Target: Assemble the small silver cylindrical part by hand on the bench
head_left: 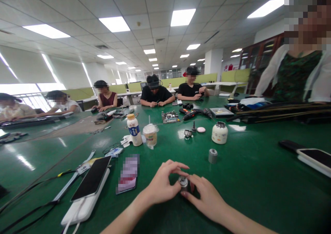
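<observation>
In the head view a small silver metal cylinder (183, 183) stands upright on the green table, with dark marks on its top. My left hand (165, 180) reaches it from the left, thumb against its side and fingers arched over behind it. From the other side my right hand (204, 192) closes thumb and fingers round it. Whether anything else is between the fingers is too small to tell. A second, similar metal cylinder (212, 156) sits a little farther off to the right. Beyond it is a cream flask (219, 133) without a lid.
A dark phone (91, 178) on a white power bank (86, 206) and another phone (128, 174) lie left. A bottle (134, 130) and a plastic cup (150, 136) stand ahead. Farther back are a circuit board (170, 116) and power drills (190, 115). Several people sit around; one stands right.
</observation>
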A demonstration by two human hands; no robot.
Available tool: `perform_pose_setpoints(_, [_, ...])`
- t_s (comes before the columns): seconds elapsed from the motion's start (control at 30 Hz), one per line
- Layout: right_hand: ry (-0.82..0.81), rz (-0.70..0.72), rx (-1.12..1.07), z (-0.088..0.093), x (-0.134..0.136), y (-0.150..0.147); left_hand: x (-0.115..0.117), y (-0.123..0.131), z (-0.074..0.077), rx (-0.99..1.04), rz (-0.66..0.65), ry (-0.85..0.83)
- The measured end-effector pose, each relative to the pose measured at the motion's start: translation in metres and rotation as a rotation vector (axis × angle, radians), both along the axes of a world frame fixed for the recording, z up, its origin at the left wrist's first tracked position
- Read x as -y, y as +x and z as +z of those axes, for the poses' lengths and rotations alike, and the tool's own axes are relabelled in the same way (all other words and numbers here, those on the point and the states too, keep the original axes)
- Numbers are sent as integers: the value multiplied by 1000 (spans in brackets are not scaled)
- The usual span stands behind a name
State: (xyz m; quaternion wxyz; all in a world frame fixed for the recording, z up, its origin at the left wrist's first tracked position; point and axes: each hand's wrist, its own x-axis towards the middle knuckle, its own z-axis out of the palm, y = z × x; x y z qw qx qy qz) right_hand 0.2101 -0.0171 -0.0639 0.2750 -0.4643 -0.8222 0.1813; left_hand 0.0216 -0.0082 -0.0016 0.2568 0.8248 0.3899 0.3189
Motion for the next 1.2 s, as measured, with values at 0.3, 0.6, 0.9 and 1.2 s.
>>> perform_pose_setpoints(0.3, [0,17,-16,1,0,0,-3,0,1,-26,74,33])
perform_pose_setpoints(0.6, [-13,3,0,0,0,1,-24,-16,-8,131,75,-60])
perform_pose_setpoints(0.9, [-31,-13,4,1,0,2,-54,-41,-55,-49,252,-4])
perform_pose_setpoints(1.2, [-21,-7,10,0,0,1,-36,-19,-29,218,124,-101])
